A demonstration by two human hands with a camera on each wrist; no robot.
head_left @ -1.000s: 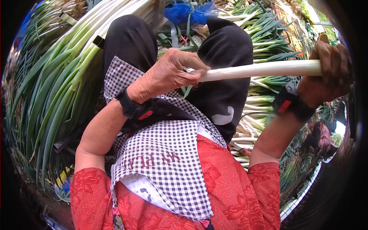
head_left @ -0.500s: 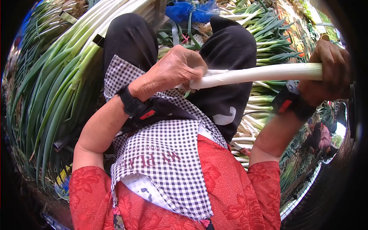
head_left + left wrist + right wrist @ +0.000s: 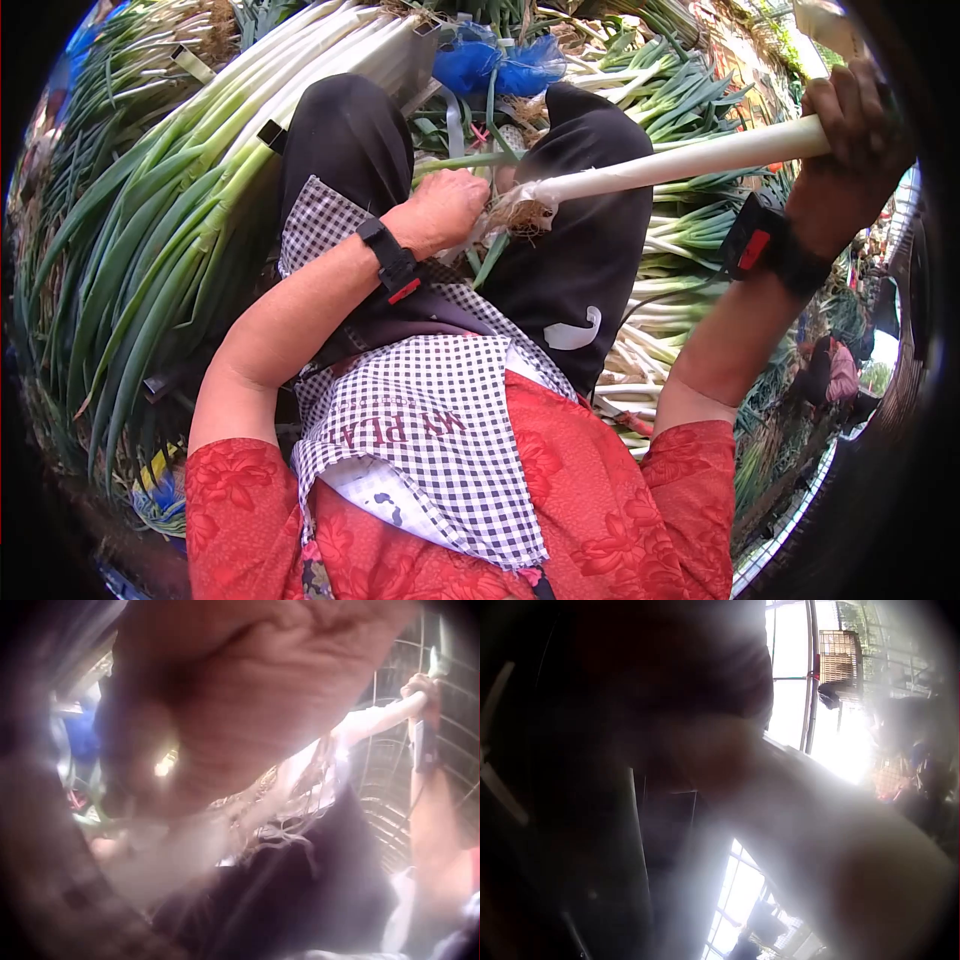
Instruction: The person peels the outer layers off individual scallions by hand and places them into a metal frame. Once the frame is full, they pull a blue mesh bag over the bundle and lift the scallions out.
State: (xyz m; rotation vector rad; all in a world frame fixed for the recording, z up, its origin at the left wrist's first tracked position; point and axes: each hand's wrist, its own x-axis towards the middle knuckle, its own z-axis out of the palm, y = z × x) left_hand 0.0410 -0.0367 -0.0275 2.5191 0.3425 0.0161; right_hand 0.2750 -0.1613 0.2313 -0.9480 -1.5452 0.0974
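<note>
In head view, R hand (image 3: 850, 118) is at 2 o'clock, its fingers curled around one end of the white leek stalk (image 3: 690, 160). From there the stalk slopes toward betw. 8 and 9 o'clock; its root end (image 3: 525, 212) is at approx. 1 o'clock, in front of the dark trousers (image 3: 590, 255). L hand (image 3: 440, 212), at 11 o'clock, is just beside the roots w/ bent fingers; what it pinches, I cannot tell. Large leek pile (image 3: 165, 270) lies at 9–10 o'clock, blue netting (image 3: 498, 68) at 12.

Knees (image 3: 348, 125) flank the left hand (image 3: 440, 212); overhead, room seems free.
</note>
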